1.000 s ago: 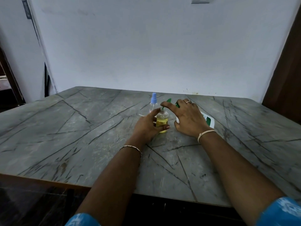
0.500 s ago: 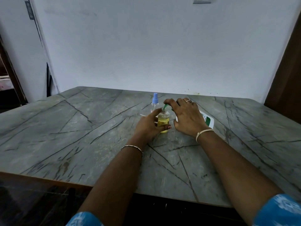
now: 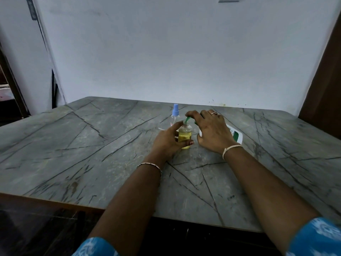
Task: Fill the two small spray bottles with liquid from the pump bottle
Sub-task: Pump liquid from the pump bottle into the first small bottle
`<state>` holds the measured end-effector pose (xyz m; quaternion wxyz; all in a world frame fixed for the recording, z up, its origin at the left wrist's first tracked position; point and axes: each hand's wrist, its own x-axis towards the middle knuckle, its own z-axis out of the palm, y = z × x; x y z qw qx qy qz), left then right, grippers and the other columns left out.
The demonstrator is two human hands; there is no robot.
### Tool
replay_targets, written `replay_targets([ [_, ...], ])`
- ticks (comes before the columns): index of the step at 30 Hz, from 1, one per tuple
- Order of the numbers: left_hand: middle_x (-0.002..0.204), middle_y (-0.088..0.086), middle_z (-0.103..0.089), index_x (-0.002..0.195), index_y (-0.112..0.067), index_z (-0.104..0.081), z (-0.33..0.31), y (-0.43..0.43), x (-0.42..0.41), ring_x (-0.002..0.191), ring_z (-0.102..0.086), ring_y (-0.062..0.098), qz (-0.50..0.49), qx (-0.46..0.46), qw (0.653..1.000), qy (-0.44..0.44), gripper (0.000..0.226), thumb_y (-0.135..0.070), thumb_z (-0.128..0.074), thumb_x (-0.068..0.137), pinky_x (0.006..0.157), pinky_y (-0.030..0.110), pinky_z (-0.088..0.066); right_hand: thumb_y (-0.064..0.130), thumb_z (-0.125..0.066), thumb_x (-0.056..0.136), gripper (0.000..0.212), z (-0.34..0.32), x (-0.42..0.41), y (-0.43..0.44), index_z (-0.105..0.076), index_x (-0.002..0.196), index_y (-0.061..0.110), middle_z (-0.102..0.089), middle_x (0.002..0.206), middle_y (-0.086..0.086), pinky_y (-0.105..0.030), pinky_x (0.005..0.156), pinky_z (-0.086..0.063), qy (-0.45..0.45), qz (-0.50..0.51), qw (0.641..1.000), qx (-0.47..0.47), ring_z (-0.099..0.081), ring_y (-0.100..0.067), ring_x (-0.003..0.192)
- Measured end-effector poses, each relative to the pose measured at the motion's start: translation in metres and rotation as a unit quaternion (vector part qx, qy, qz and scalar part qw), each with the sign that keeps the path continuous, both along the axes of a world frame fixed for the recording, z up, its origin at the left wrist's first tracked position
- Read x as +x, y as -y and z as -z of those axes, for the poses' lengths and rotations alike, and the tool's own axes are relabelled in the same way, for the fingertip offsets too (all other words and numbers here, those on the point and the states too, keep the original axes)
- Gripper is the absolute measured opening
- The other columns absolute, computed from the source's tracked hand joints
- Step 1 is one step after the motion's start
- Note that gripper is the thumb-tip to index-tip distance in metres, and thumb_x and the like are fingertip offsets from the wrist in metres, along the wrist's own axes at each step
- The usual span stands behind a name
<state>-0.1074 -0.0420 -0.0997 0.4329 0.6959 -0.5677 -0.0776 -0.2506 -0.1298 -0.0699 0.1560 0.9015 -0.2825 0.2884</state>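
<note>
An uncapped small clear bottle (image 3: 185,136) stands mid-table, about two thirds full of yellow liquid. My left hand (image 3: 167,141) grips its body. My right hand (image 3: 212,130) rests on the green pump head (image 3: 188,119) of the white pump bottle (image 3: 234,135), whose spout points into the small bottle's neck; the hand hides most of the pump bottle. A second small clear spray bottle (image 3: 175,116) with a light blue cap stands just behind and looks empty.
The grey marble table (image 3: 92,148) has a wooden front edge. A thin white tube (image 3: 161,129), partly hidden, lies by my left hand. A white wall rises behind the table, and a dark door stands at the right.
My right hand's fingers have curled down over the green pump head, which sits lower over the bottle neck. The left hand keeps its grip on the bottle.
</note>
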Motion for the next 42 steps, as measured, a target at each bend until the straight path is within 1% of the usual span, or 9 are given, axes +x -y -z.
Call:
replay_targets([
  [5, 0.117, 0.001, -0.066, 0.142, -0.035, -0.038, 0.0, 0.0, 0.0, 0.097, -0.065, 0.015, 0.0, -0.001, 1.0, 0.005, 0.08, -0.047, -0.076, 0.073, 0.092, 0.034, -0.051, 0.023, -0.067, 0.075, 0.07, 0.002, 0.001, 0.001, -0.036, 0.137, 0.029, -0.058, 0.108, -0.008, -0.044, 0.089, -0.043, 0.002, 0.001, 1.0, -0.016, -0.052, -0.031, 0.105],
  [12, 0.115, 0.0, -0.067, 0.14, -0.037, -0.039, 0.001, 0.0, 0.001, 0.096, -0.066, 0.014, 0.004, -0.002, 1.0, 0.0, 0.079, -0.049, -0.077, 0.072, 0.092, 0.036, -0.051, 0.022, -0.065, 0.074, 0.077, 0.004, -0.005, 0.004, -0.028, 0.141, 0.034, -0.058, 0.1, -0.008, -0.043, 0.083, -0.046, -0.015, 0.004, 0.999, -0.037, -0.053, -0.03, 0.098],
  [20, 0.115, 0.002, -0.067, 0.142, -0.034, -0.038, -0.001, -0.002, -0.001, 0.096, -0.066, 0.014, 0.005, -0.006, 1.0, -0.005, 0.081, -0.046, -0.078, 0.072, 0.091, 0.031, -0.05, 0.02, -0.068, 0.072, 0.067, 0.002, 0.005, 0.001, -0.043, 0.133, 0.026, -0.059, 0.103, -0.01, -0.044, 0.086, -0.044, 0.011, 0.002, 1.0, -0.02, -0.054, -0.032, 0.101],
  [23, 0.115, 0.002, -0.066, 0.142, -0.034, -0.039, -0.001, -0.002, -0.001, 0.1, -0.065, 0.016, 0.007, -0.006, 1.0, -0.009, 0.08, -0.045, -0.078, 0.073, 0.092, 0.032, -0.05, 0.02, -0.067, 0.071, 0.071, 0.003, 0.001, 0.003, -0.038, 0.135, 0.03, -0.058, 0.098, -0.009, -0.043, 0.081, -0.045, 0.004, 0.005, 0.999, -0.045, -0.055, -0.031, 0.096],
  [25, 0.116, 0.002, -0.066, 0.142, -0.034, -0.039, -0.002, -0.003, -0.001, 0.098, -0.065, 0.015, 0.005, -0.004, 1.0, -0.009, 0.08, -0.045, -0.077, 0.073, 0.089, 0.027, -0.048, 0.02, -0.067, 0.072, 0.077, 0.004, -0.003, 0.004, -0.031, 0.139, 0.034, -0.057, 0.098, -0.009, -0.043, 0.08, -0.045, -0.011, 0.01, 0.998, -0.056, -0.054, -0.031, 0.096],
  [29, 0.117, 0.001, -0.065, 0.142, -0.034, -0.038, -0.003, -0.004, -0.002, 0.096, -0.065, 0.014, 0.005, -0.001, 1.0, -0.009, 0.079, -0.046, -0.077, 0.074, 0.086, 0.026, -0.047, 0.021, -0.065, 0.076, 0.083, 0.004, -0.006, 0.003, -0.023, 0.145, 0.039, -0.055, 0.101, -0.009, -0.042, 0.082, -0.044, -0.033, 0.021, 0.997, -0.061, -0.053, -0.03, 0.099],
  [33, 0.12, 0.002, -0.065, 0.143, -0.033, -0.037, -0.002, -0.005, -0.001, 0.101, -0.065, 0.016, 0.007, 0.002, 1.0, -0.009, 0.081, -0.046, -0.077, 0.074, 0.093, 0.033, -0.05, 0.023, -0.065, 0.077, 0.073, 0.003, -0.002, 0.001, -0.031, 0.14, 0.036, -0.056, 0.104, -0.008, -0.043, 0.086, -0.043, -0.022, 0.016, 0.999, -0.033, -0.052, -0.03, 0.104],
  [37, 0.121, 0.003, -0.064, 0.143, -0.032, -0.036, -0.001, -0.004, -0.001, 0.101, -0.065, 0.017, 0.007, 0.004, 1.0, -0.002, 0.081, -0.045, -0.076, 0.074, 0.094, 0.034, -0.05, 0.023, -0.065, 0.077, 0.065, 0.002, 0.004, -0.001, -0.038, 0.136, 0.031, -0.057, 0.109, -0.007, -0.045, 0.092, -0.042, -0.004, 0.009, 1.0, -0.01, -0.052, -0.03, 0.108],
  [42, 0.121, 0.003, -0.064, 0.143, -0.033, -0.036, -0.002, -0.004, -0.001, 0.101, -0.065, 0.017, 0.004, 0.007, 1.0, 0.003, 0.081, -0.047, -0.076, 0.074, 0.093, 0.033, -0.049, 0.023, -0.065, 0.077, 0.07, 0.003, 0.0, 0.001, -0.034, 0.138, 0.033, -0.057, 0.106, -0.008, -0.044, 0.09, -0.044, -0.008, 0.007, 1.0, -0.018, -0.052, -0.03, 0.105],
])
